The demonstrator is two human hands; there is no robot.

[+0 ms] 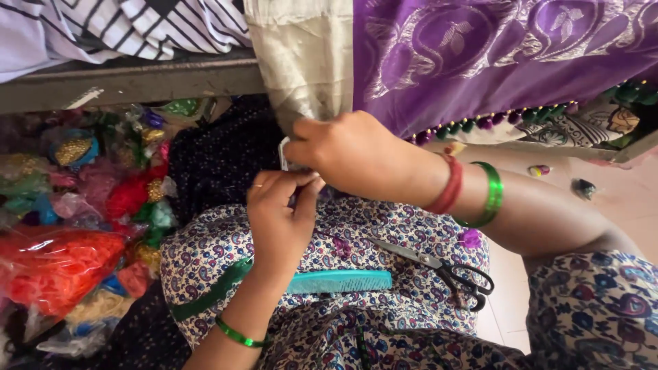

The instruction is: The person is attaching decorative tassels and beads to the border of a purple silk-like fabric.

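While your right hand (356, 154) pinches the lower edge of the beige cloth (301, 62), your left hand (277, 212) comes up from below with its fingertips closed on something fine just under that edge. It is too small to make out; it may be thread or a needle. Both hands meet at the corner where the cloth hangs down over your lap, beside the purple fabric (493, 55).

As for progress, I'd judge the purple fabric's border is further along: a row of green and purple tassels (521, 116) already runs along its hem toward the right. No tassels show on the beige cloth where you are working, so that edge looks barely begun. How much is left I cannot tell.

The beige cloth hangs with its long axis running top to bottom in the view, its free end pointing down at your lap. The purple hem slants upward to the right.

On your lap, the comb (339, 281) lies left to right, and the scissors (439, 264) lie with blades pointing up-left. Bagged bright trimmings (62, 260) are heaped at your left.
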